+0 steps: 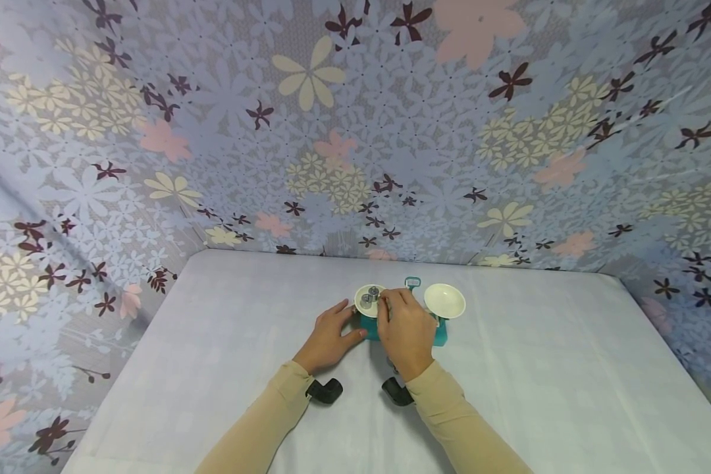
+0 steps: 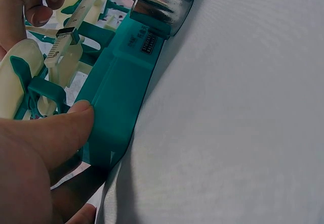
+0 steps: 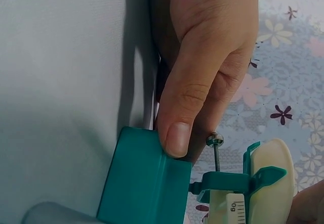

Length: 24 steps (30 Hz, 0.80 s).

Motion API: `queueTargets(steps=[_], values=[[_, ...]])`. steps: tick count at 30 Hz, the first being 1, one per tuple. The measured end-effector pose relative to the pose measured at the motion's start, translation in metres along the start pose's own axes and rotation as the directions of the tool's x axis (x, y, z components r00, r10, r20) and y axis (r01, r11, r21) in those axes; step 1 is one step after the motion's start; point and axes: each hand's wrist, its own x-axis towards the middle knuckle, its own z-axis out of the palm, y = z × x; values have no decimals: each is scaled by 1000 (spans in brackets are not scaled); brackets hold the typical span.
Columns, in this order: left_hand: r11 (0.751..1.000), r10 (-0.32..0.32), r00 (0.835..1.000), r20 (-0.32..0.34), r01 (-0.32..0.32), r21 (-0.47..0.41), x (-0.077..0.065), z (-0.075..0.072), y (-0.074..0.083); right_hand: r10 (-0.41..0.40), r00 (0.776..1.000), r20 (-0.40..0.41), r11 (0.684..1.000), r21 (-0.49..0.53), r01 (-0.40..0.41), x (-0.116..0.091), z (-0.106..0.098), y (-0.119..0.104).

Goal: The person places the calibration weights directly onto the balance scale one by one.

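A small teal balance scale [image 1: 370,328] stands on the table with two cream pans. On its left pan [image 1: 359,313] sit two metal weights [image 1: 366,301]. My left hand [image 1: 329,337] grips the left end of the base, thumb [image 2: 81,120] pressed along its front edge. Over the right side of that pan is my right hand [image 1: 407,326], fingers curled downward. I cannot tell whether it holds a small thing. The left wrist view shows its fingertips close to the white graduated beam [image 2: 76,16], which carries a black slider [image 2: 66,32]. The right pan [image 1: 445,301] holds nothing.
A shiny metal weight [image 2: 159,6] with a knob stands at the base's front, beside another partly cut off. A knurled screw [image 3: 215,139] sticks out at the scale's left end. The pale cloth-covered table [image 1: 545,368] meets floral-patterned walls [image 1: 355,131] behind and at the sides.
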Motion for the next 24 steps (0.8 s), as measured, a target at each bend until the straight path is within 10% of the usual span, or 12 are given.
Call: queueTargets(steps=[24], values=[[1000, -22, 1000, 1, 22, 8, 0, 1, -1, -32, 999, 11, 995, 97, 31, -10, -18, 1]])
